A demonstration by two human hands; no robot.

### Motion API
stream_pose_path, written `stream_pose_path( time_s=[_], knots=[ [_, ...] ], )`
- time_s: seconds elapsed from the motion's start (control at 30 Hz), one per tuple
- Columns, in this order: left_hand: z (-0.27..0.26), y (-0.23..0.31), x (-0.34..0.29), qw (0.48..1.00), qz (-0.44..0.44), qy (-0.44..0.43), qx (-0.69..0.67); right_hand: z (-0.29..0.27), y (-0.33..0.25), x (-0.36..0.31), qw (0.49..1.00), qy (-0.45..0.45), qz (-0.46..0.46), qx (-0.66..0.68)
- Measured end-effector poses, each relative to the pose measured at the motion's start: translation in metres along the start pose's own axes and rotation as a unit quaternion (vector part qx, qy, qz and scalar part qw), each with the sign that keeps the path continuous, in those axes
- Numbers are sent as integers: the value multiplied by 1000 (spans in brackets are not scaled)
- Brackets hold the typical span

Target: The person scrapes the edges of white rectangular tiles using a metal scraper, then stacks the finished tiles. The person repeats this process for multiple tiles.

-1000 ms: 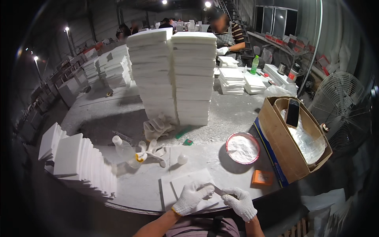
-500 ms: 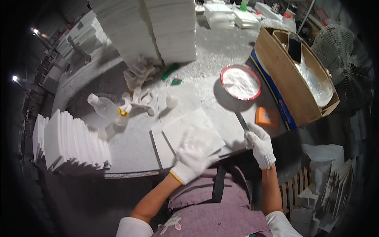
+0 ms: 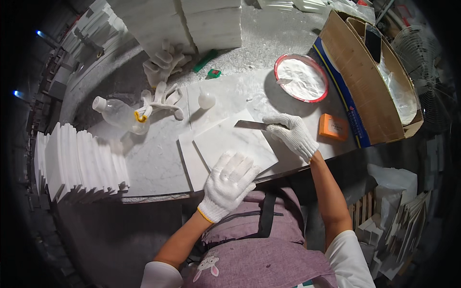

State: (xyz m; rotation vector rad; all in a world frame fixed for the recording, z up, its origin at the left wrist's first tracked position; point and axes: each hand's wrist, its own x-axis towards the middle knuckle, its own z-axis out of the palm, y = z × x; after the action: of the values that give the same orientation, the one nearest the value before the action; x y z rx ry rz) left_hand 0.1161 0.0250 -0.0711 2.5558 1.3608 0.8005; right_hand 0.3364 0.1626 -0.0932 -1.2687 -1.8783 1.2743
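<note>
Left hand (image 3: 229,185) flat on a white tile (image 3: 235,140) at the table's near edge; right hand (image 3: 291,134) grips a scraper blade (image 3: 250,125), apparently ready to spread filler next.

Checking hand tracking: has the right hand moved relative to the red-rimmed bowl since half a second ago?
Yes. The right hand now holds a flat blade over the white tile, higher and further left, closer below the red-rimmed bowl than before.

- The left hand (image 3: 229,183) lies flat, fingers spread, on the near edge of a white marble tile (image 3: 234,142) on the worktop (image 3: 153,163).
- The right hand (image 3: 291,134) grips a flat metal blade (image 3: 249,125) laid over the tile's far corner.
- A red-rimmed bowl of white powder (image 3: 301,78) sits beyond.
</note>
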Motion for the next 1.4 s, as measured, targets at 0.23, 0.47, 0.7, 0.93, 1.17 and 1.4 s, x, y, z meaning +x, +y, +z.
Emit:
stream_pose_path(
  time_s=[0.23,0.47,0.7,0.93,1.17,1.4],
  knots=[
    [14,-4,-4,998,8,61,30,1,-4,3,995,-9,-71,-65],
    [19,-4,-6,997,-3,67,36,7,-2,-6,990,-20,-94,-103],
    [21,-5,-6,996,5,82,43,14,-4,-7,990,6,-87,-109],
    [19,-4,-5,996,1,80,38,18,2,-1,986,26,-128,-99],
    [25,-5,-7,994,5,104,44,19,4,-13,983,33,-132,-120],
    [26,-7,-9,994,9,97,52,20,-5,-29,988,42,-100,-109]
  ],
)
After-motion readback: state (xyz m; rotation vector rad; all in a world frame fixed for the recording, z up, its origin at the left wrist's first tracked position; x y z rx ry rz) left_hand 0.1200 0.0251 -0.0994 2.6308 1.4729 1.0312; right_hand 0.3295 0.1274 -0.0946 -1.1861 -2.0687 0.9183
